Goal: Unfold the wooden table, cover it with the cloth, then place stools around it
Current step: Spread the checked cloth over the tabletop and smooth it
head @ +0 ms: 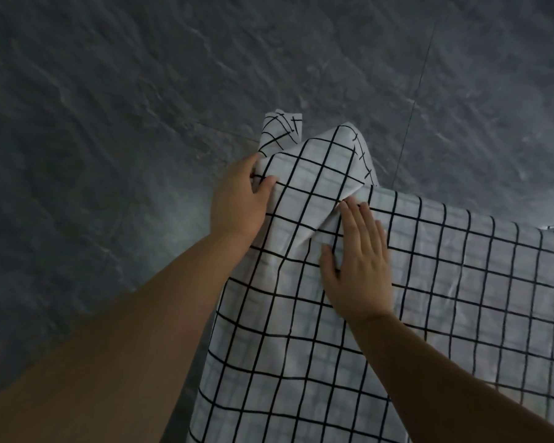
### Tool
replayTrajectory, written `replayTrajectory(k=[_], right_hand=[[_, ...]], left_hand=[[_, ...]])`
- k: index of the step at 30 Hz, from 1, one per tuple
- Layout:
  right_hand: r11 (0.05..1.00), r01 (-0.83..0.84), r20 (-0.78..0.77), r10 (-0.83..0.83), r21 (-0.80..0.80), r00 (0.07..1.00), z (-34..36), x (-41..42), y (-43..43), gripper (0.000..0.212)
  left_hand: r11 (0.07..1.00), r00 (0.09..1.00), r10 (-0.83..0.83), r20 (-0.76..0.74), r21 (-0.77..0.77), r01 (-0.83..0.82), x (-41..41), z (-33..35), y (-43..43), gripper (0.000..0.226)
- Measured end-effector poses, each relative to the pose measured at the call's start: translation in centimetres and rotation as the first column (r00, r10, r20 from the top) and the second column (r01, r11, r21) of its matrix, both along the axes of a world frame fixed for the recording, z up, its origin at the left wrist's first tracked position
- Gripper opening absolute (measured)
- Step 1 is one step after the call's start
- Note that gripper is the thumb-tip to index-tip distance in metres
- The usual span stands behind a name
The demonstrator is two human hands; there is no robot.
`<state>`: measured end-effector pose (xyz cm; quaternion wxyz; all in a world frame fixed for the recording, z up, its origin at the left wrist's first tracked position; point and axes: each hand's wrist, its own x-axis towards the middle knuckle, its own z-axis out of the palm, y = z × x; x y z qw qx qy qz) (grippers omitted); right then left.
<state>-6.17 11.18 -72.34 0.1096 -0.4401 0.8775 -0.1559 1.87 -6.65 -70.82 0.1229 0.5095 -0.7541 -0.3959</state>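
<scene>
Already our cloth [397,314] drapes the hidden desk. Our left hand [237,199] grips its bunched far corner and our right hand [359,263] presses flat; stools come next.

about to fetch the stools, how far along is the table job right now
Looks done: the checked cloth lies spread flat, hiding what is under it, so unfolding seems finished. In hand: the left hand grips a bunched corner while the right hand presses flat on the cloth beside it. Left: smoothing that corner down and placing stools; none show on the grey floor.
</scene>
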Motion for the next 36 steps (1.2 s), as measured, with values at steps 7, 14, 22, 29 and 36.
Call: replayTrajectory(k=[7, 14, 22, 29, 36], right_hand=[[1.0, -0.008, -0.001, 0.008, 0.0, 1.0, 0.0, 0.0, 0.0, 0.062], [1.0, -0.011, -0.01, 0.01, -0.011, 1.0, 0.0, 0.2, -0.1, 0.062], [0.998, -0.051, -0.052, 0.053, 0.04, 0.997, -0.1, 0.1, -0.1, 0.062], [0.989, -0.071, -0.075, 0.081, 0.133, 0.994, 0.0, 0.1, -0.6, 0.063], [0.988, -0.067, -0.083, 0.079, 0.139, 0.993, -0.1, 0.2, -0.6, 0.063]], left_hand=[[0.967, 0.964, 0.248, -0.098, 0.088, -0.24, -0.3, -0.3, -0.2, 0.038], [0.977, 0.976, 0.199, -0.088, -0.056, -0.204, 0.7, 0.1, -0.8, 0.032], [0.943, 0.982, 0.189, -0.024, -0.276, -0.188, 3.2, -0.5, -1.5, 0.065], [0.813, 0.859, -0.42, 0.294, -0.3, 0.5, 3.8, -0.9, 5.9, 0.062], [0.858, 0.869, -0.411, 0.274, -0.204, 0.471, 5.3, -2.9, 4.3, 0.069]])
